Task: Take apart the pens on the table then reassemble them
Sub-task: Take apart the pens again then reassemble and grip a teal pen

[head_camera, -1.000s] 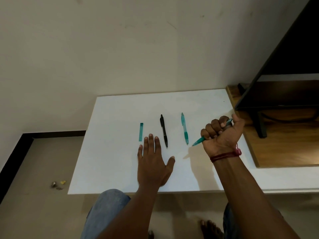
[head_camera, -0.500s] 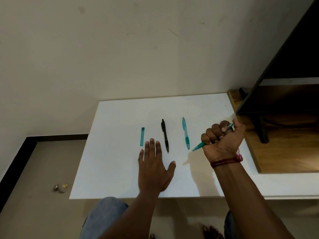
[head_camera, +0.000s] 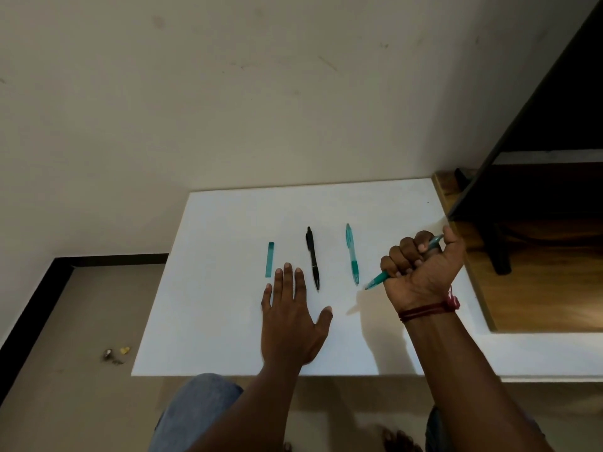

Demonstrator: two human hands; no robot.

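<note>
On the white table (head_camera: 228,337) lie a short teal pen piece (head_camera: 269,259), a black pen (head_camera: 312,258) and a teal pen (head_camera: 352,254), side by side and pointing towards me. My left hand (head_camera: 292,318) rests flat on the table, fingers spread, just below the teal piece and left of the black pen's tip. My right hand (head_camera: 421,272) is a fist around another teal pen (head_camera: 377,280), tip down-left just above the table, its rear end sticking out by my thumb.
A dark TV screen (head_camera: 538,132) on a black stand (head_camera: 499,256) sits on a wooden shelf (head_camera: 538,288) to the right of the table. The wall is right behind the table. Small bits of litter (head_camera: 115,353) lie on the floor at left.
The view has tilted up slightly, so everything sits lower in frame. Both hands and the pens keep nearly the same places relative to each other.
</note>
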